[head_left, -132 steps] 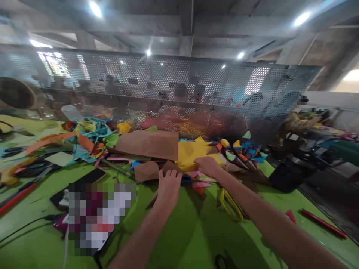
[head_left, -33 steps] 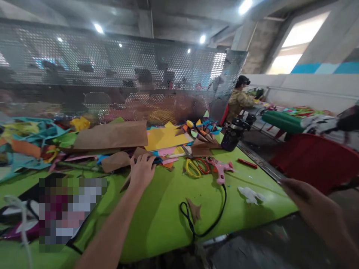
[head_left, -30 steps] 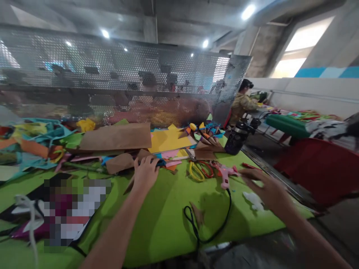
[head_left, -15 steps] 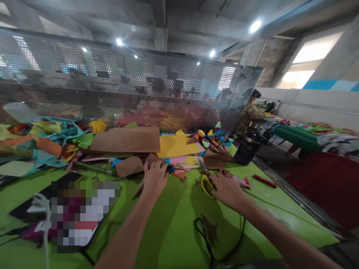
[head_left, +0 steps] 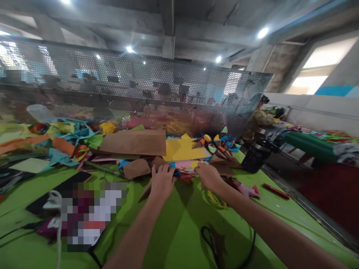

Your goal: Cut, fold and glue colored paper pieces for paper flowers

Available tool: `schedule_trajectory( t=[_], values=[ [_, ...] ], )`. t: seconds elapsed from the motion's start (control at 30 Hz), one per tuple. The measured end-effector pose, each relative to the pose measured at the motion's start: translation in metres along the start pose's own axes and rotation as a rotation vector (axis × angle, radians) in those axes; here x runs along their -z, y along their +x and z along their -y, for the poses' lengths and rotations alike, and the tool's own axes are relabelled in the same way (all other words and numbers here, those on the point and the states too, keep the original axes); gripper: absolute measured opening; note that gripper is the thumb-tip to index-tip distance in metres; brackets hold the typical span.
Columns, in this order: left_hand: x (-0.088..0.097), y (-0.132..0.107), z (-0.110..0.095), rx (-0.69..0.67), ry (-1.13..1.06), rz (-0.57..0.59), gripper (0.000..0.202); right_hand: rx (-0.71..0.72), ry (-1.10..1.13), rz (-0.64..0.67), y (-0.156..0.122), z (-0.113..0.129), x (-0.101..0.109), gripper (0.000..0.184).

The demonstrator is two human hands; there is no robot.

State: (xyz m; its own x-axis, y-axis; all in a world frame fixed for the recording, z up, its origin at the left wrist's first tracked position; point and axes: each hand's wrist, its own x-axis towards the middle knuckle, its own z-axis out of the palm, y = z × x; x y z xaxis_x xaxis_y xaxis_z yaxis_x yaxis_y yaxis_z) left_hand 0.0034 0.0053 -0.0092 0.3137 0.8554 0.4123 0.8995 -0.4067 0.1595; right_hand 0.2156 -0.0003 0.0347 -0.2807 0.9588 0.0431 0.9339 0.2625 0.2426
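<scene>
My left hand (head_left: 162,181) lies open, fingers stretched over a small brown paper piece (head_left: 157,163) and something blue at the edge of a paper pile. My right hand (head_left: 207,175) is beside it, apart by a hand's width. Its fingers are loosely bent and the tips touch pink and yellow sheets just below a large yellow sheet (head_left: 183,149). Yellow-handled scissors (head_left: 214,198) lie on the green table (head_left: 179,224) under my right wrist. Nothing shows inside either hand.
A big brown sheet (head_left: 134,142) and coloured scraps (head_left: 70,136) fill the back. Paper cones (head_left: 221,144), a black container (head_left: 252,160), a pink glue gun (head_left: 246,188) with black cable (head_left: 213,246) and a red pen (head_left: 276,190) are on the right. A perforated metal screen (head_left: 140,93) stands behind; a person (head_left: 259,116) sits beyond.
My right hand came in from off the table's right edge, passed over the scissors and glue gun, and now rests on the paper pile. My left hand has stayed put. The view swung left.
</scene>
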Motion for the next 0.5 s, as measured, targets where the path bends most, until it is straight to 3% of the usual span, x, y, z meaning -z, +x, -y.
schedule_trajectory(
  t=[0.17, 0.33, 0.5],
  values=[
    [0.001, 0.0, 0.004, 0.013, -0.008, 0.013, 0.032, 0.088, -0.037, -0.04, 0.019, 0.003, -0.009, 0.023],
    [0.0, 0.001, 0.004, 0.012, -0.022, 0.016, 0.03, 0.097, -0.052, -0.053, 0.027, -0.01, -0.008, 0.02],
    [0.001, 0.001, 0.005, 0.021, -0.015, 0.018, 0.032, 0.049, -0.041, -0.094, 0.056, -0.019, -0.007, 0.035]
  ],
)
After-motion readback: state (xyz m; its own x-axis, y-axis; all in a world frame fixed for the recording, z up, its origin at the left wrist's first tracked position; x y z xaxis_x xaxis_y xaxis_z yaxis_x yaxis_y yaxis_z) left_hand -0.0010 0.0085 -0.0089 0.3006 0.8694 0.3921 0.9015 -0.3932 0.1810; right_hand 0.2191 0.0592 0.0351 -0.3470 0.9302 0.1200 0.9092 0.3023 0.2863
